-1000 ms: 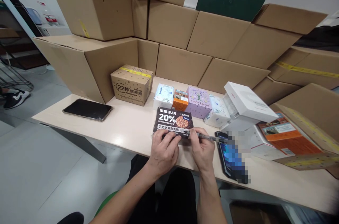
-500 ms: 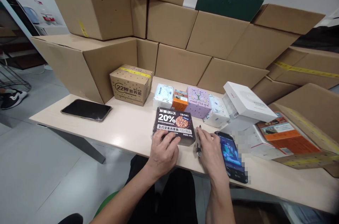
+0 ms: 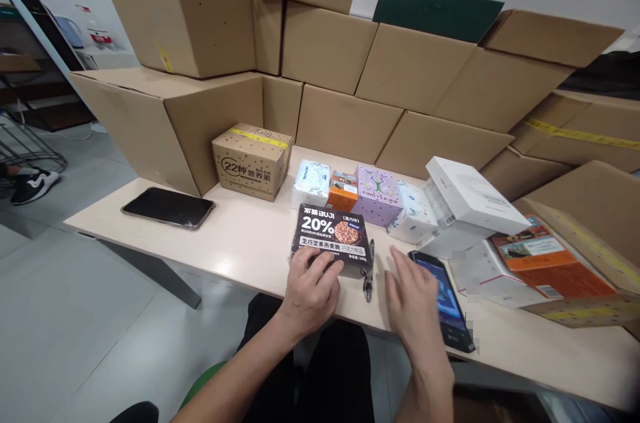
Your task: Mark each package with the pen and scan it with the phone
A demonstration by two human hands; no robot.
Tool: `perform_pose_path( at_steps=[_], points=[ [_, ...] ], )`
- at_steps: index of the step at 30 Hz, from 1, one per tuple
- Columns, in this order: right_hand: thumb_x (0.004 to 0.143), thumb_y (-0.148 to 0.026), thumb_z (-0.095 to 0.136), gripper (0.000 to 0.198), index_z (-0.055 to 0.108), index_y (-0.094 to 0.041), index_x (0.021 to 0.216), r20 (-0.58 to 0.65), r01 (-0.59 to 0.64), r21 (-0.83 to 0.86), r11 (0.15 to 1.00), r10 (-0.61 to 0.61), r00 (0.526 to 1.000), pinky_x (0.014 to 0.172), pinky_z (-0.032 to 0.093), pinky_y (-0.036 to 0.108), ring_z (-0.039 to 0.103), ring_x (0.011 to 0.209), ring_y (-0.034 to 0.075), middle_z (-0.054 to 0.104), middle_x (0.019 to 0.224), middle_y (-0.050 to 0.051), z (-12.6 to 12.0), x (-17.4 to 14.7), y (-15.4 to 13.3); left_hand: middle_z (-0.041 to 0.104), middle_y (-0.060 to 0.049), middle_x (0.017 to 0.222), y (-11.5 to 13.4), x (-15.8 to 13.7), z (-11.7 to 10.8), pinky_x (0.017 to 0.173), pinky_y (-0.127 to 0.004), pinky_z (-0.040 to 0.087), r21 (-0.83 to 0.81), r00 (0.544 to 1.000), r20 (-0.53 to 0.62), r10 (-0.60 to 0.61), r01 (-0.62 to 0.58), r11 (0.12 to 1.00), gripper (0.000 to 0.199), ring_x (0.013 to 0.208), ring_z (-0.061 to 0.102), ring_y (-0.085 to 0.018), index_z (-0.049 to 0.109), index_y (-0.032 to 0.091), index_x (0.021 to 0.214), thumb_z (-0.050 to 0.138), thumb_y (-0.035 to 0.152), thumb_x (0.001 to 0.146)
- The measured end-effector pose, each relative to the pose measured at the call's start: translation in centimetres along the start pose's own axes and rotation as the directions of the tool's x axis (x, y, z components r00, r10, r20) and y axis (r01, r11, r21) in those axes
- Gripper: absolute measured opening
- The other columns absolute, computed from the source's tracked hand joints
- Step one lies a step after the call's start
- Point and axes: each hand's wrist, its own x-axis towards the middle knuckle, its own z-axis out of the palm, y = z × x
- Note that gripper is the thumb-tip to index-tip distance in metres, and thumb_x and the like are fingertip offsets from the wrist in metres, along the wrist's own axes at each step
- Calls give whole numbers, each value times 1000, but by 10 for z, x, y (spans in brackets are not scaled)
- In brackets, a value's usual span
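Black snack box: flat rectangular carton, dark top with big white "20%", a round photo of a nut cluster, white band of Chinese print, small blue tag at upper right. It lies flat near the front edge of the pale surface, just ahead of the seated person. Left hand rests on the box's near edge, fingers curled down over it, holding it lightly. Right hand is open, palm down, fingers spread, empty, over the surface between a pen and a dark phone with a lit screen; can't tell if it touches either. Pen lies loose just right of the box, pointing away from the person. Behind the box: a row of small cartons, among them an orange one and a lilac tea box. White box sits tilted to the right. Another black phone lies far left, brown printed carton behind it.
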Motion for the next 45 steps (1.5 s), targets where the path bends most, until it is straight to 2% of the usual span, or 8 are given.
perform_pose_path(
  at_steps=[4, 8, 12, 16, 22, 28, 36, 45],
  points=[
    [92, -63, 43, 72, 52, -11, 140, -165, -331, -147, 932, 307, 937, 102, 36, 63, 46, 126, 43, 48, 140, 28, -21, -34, 11, 69, -10, 105, 0, 1, 0, 96, -49, 50, -7, 1000, -8, 6, -6, 1000, 35, 105, 55, -27, 66, 17, 110, 61, 4, 79],
    [82, -80, 37, 94, 48, -11, 144, -82, -535, -283, 796, 536, 840, 90, 42, 67, 48, 120, 51, 47, 137, 32, -25, -63, 27, 69, -10, 105, 0, 1, 0, 97, -49, 49, -10, 1000, -6, 2, -2, 1000, 35, 105, 53, -27, 66, 17, 110, 62, 3, 78],
    [84, -78, 35, 95, 47, -6, 144, 28, -510, -297, 807, 541, 840, 87, 45, 61, 58, 103, 45, 59, 116, 30, -19, -70, 39, 68, -10, 105, 0, 1, 1, 96, -49, 49, -6, 1000, -16, 12, -12, 1000, 35, 104, 53, -28, 66, 16, 109, 63, 3, 77],
    [87, -71, 35, 88, 49, -2, 141, -37, -505, -273, 819, 516, 856, 87, 44, 60, 59, 94, 42, 61, 105, 28, -16, -63, 32, 69, -10, 105, 1, 0, 1, 97, -50, 48, 10, 1000, -24, 4, -4, 1000, 33, 105, 52, -28, 68, 16, 107, 63, 4, 77],
    [86, -59, 46, 80, 49, 0, 140, -147, -556, -186, 810, 537, 831, 88, 42, 61, 56, 97, 42, 59, 105, 29, -11, -56, 18, 73, -5, 101, 6, 0, 1, 107, -57, 31, 86, 997, -39, -69, 72, 994, 26, 107, 53, -29, 71, 23, 101, 64, 10, 80],
    [82, -67, 47, 90, 48, 2, 141, -169, -589, -10, 808, 579, 797, 93, 42, 63, 58, 104, 46, 61, 113, 31, -13, -58, 13, 73, -4, 104, 6, -1, 0, 112, -69, 13, 59, 986, -62, -156, 160, 985, 27, 118, 51, -33, 70, 25, 101, 62, 9, 81],
    [79, -57, 64, 85, 41, -13, 148, -206, -543, 401, 738, 650, 731, 106, 40, 58, 51, 129, 39, 53, 140, 23, -22, -57, -41, 70, -8, 115, 0, -2, -2, 104, -60, 39, 3, 993, -45, -112, 113, 994, 37, 119, 53, -32, 66, 21, 111, 61, 3, 79],
    [81, -38, 71, 75, 39, -19, 146, -306, -221, 489, 844, 404, 862, 102, 44, 60, 50, 128, 34, 51, 139, 20, 1, -54, -98, 68, -9, 112, -4, -1, -2, 100, -52, 48, -91, 983, -71, -171, 164, 982, 38, 112, 58, -27, 61, 21, 119, 57, 7, 84]
  ],
)
